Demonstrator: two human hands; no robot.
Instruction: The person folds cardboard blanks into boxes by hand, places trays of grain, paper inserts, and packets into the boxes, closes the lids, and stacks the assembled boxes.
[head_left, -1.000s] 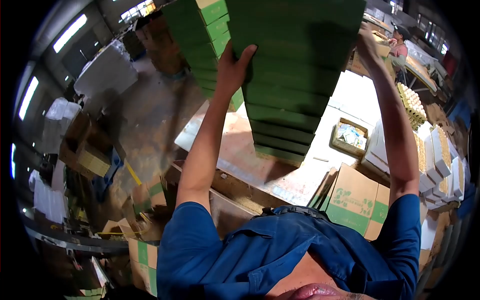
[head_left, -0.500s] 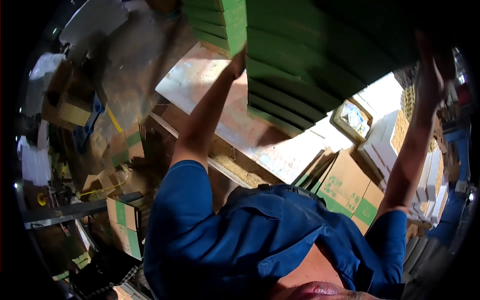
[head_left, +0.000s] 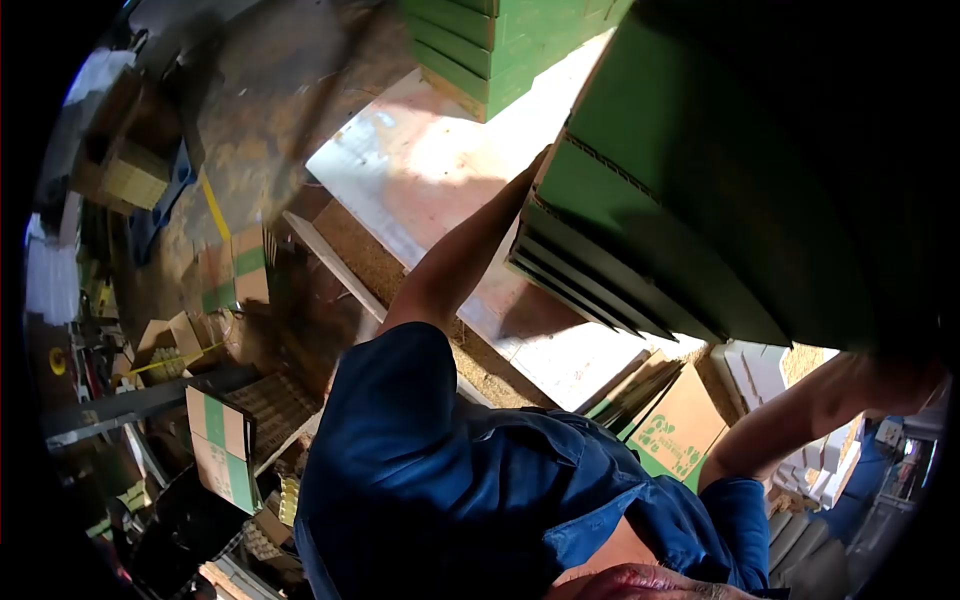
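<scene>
Your blue shirt (head_left: 430, 430) fills near side. Big green box stack (head_left: 690, 190) looms up front, tilted, above pale tabletop (head_left: 400, 180). Your left hand (head_left: 541, 165) is at its left edge, mostly hidden, so can't tell grip. Your right hand (head_left: 905, 385) is by its lower right edge, fingers lost in shadow, grip unclear too. Printed flat cartons (head_left: 680, 420) lean just beside tabletop. Second green stack (head_left: 490, 60) stands farther off, on tabletop.

Blue short-sleeved shirt (head_left: 430, 480), open collar (head_left: 592, 528), bare forearms (head_left: 455, 268)
</scene>
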